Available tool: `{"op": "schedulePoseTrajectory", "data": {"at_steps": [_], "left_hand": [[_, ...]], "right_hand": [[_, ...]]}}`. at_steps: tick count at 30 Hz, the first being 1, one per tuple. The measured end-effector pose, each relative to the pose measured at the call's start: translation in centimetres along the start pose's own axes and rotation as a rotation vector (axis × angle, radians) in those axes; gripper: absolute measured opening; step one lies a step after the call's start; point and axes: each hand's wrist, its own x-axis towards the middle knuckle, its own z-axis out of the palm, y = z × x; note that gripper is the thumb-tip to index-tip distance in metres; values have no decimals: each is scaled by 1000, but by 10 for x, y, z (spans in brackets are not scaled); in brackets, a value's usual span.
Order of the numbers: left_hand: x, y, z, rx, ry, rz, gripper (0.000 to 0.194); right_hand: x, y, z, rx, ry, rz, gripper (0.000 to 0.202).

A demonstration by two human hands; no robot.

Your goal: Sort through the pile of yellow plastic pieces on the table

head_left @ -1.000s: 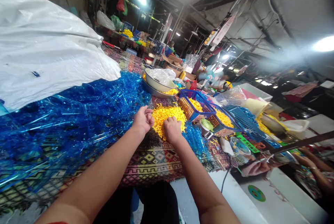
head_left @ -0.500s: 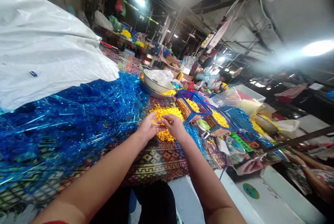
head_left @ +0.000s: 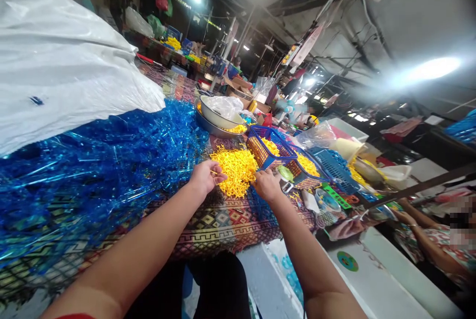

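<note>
A loose pile of small yellow plastic pieces (head_left: 236,170) lies on the patterned mat (head_left: 219,229) in front of me. At the pile's left edge, my left hand (head_left: 205,178) is closed in a pinch, and a thin yellow piece seems to show at its fingertips. My right hand (head_left: 267,185) is closed at the right edge of the pile, fingers curled down; whatever they hold is hidden. Clear blue plastic pieces (head_left: 262,207) lie just below the right hand. A large heap of shiny blue plastic pieces (head_left: 148,150) spreads left of my left hand.
A big white sack (head_left: 67,61) rests behind the blue heap. Bowls (head_left: 219,120) stand beyond the pile. Blue baskets (head_left: 269,148) with yellow pieces and a cup with a green top (head_left: 285,175) sit to the right. Another person's arm (head_left: 427,239) shows at far right.
My hands were together over the yellow pile and have moved apart, left hand to the left, right hand to the right. More of the pile shows between them.
</note>
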Motion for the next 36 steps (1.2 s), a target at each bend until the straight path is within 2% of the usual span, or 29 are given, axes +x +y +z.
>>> {"op": "schedulePoseTrajectory", "data": {"at_steps": [7, 15, 20, 25, 29, 31, 34, 36], "left_hand": [[-3, -1, 2, 28, 5, -36, 2], [-2, -4, 2, 41, 1, -53, 1], [-2, -5, 2, 55, 7, -56, 3], [-1, -11, 2, 73, -18, -70, 3], [0, -16, 5, -8, -46, -55, 17], [0, -18, 5, -47, -62, -57, 14], [1, -18, 4, -63, -47, -39, 2], [3, -18, 3, -79, -31, -26, 4]], "right_hand": [[10, -1, 7, 37, -91, 27, 24], [19, -8, 16, 139, 4, 97, 17], [32, -15, 7, 166, 105, 108, 18], [37, -26, -18, 207, 169, 41, 17], [32, -39, -33, 302, 192, -161, 17], [31, -45, -36, 355, 169, -245, 17], [30, -50, -37, 421, 140, -257, 17], [29, -53, -39, 433, 124, -271, 19]]}}
